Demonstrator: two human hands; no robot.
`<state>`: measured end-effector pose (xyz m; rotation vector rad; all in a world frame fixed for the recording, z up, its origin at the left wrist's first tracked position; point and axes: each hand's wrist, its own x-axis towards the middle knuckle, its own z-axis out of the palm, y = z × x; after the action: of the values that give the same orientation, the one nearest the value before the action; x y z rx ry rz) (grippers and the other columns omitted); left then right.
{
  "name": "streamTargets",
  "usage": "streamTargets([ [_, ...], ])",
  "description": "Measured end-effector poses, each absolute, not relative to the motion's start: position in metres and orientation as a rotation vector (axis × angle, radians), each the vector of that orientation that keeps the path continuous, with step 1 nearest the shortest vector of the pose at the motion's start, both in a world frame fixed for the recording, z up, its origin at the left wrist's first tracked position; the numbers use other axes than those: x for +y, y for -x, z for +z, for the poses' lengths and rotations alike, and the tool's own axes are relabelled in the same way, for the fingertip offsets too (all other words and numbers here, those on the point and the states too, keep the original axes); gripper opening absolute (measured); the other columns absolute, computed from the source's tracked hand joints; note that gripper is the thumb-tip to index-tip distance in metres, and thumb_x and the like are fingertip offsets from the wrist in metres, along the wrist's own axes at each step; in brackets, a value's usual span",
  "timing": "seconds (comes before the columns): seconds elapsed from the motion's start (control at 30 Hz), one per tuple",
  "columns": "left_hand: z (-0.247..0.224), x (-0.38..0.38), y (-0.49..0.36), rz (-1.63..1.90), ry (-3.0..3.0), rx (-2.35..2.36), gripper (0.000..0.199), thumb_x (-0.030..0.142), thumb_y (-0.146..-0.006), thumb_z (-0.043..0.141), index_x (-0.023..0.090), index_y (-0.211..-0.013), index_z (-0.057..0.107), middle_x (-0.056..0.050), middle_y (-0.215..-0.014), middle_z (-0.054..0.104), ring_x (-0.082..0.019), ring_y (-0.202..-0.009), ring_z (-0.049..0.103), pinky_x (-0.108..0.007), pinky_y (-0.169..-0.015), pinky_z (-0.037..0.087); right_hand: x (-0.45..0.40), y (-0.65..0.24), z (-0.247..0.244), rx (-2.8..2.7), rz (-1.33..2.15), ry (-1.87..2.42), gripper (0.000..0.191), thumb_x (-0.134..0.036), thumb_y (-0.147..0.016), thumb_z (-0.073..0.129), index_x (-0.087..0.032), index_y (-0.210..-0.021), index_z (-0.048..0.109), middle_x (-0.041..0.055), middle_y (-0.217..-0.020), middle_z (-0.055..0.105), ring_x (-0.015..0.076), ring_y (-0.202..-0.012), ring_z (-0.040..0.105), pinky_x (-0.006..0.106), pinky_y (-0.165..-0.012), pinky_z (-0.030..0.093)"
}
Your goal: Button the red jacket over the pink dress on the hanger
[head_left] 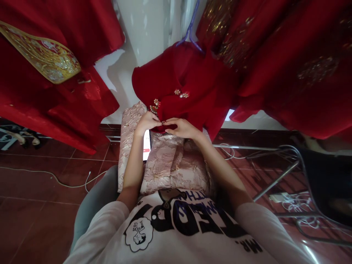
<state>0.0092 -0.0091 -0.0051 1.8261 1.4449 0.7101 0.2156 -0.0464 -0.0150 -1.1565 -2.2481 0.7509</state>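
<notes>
A red garment [192, 79] hangs in front of me on a purple hanger [189, 33], its lower part reaching my lap. Gold and pearl flower ornaments [181, 94] are fixed to it, and more beaded trim [155, 106] sits further left. My left hand [147, 122] pinches the garment's lower edge beside a small beaded ornament [163, 123]. From the other side, my right hand [181, 127] holds the same edge, its fingertips meeting the left ones there. Fingertip details are too small to make out. Below lies pink brocade cloth [162, 165] with a lit phone [146, 145] on it.
Red embroidered garments hang at the left [93, 33] and right [291, 69]. A black chair [327, 179] with metal legs stands at the right, with white cables [298, 205] below. Another cable [66, 185] crosses the tiled floor at the left, near dark shoes [35, 141].
</notes>
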Motion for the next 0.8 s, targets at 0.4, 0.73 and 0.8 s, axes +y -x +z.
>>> streamTargets([
  [0.4,-0.013,-0.004,0.000,0.676,-1.724,1.359,0.014,0.010,-0.062,0.073,0.013,-0.073,0.081,0.000,-0.058,0.069,-0.010,-0.054,0.058,-0.020,-0.057,0.045,-0.041,-0.215,-0.026,-2.261,0.768,1.125,0.033,-0.024,-0.094,0.069,-0.021,-0.125,0.078,0.0116,-0.136,0.071,0.0266,-0.126,0.068,0.047,-0.108,0.056],
  [0.73,-0.008,-0.006,0.007,0.684,-1.572,1.380,0.021,-0.004,-0.063,0.075,0.011,-0.077,0.071,-0.001,-0.069,0.069,-0.011,-0.061,0.063,-0.020,-0.057,0.049,-0.047,-0.241,0.008,-2.275,0.816,1.217,0.031,-0.027,-0.096,0.063,-0.020,-0.120,0.081,0.0088,-0.124,0.078,0.0239,-0.109,0.076,0.039,-0.102,0.059],
  [0.8,-0.007,-0.005,0.011,0.697,-1.572,1.389,0.021,-0.005,-0.066,0.075,0.012,-0.079,0.070,0.000,-0.069,0.067,-0.011,-0.060,0.062,-0.021,-0.058,0.050,-0.050,-0.247,0.019,-2.237,0.839,1.240,0.033,-0.029,-0.096,0.063,-0.020,-0.124,0.080,0.0080,-0.120,0.079,0.0225,-0.104,0.078,0.037,-0.098,0.060],
])
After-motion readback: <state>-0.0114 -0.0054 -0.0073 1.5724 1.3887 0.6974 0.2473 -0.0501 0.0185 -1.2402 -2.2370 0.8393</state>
